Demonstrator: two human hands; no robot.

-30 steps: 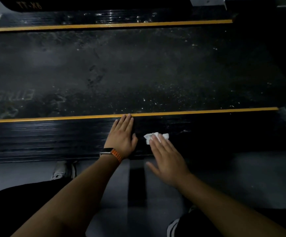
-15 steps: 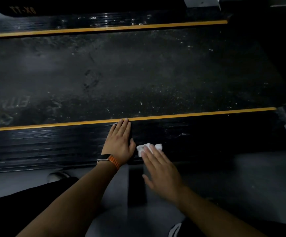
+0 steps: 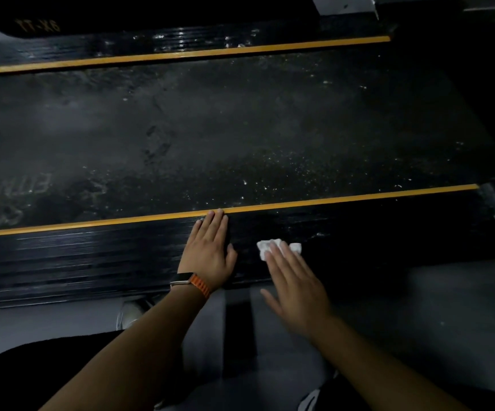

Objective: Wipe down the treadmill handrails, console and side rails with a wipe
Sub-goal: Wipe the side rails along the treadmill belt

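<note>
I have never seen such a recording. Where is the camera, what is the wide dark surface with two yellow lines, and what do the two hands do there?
The camera sits on the person's head and looks down, so both arms enter from below. The wide dark surface is the dusty black treadmill belt. The yellow lines border its two black ribbed side rails. The left hand, wearing a watch with an orange strap, rests flat on the nearer one. The right hand presses a small crumpled white wipe onto the same rail with straight fingers.
</note>
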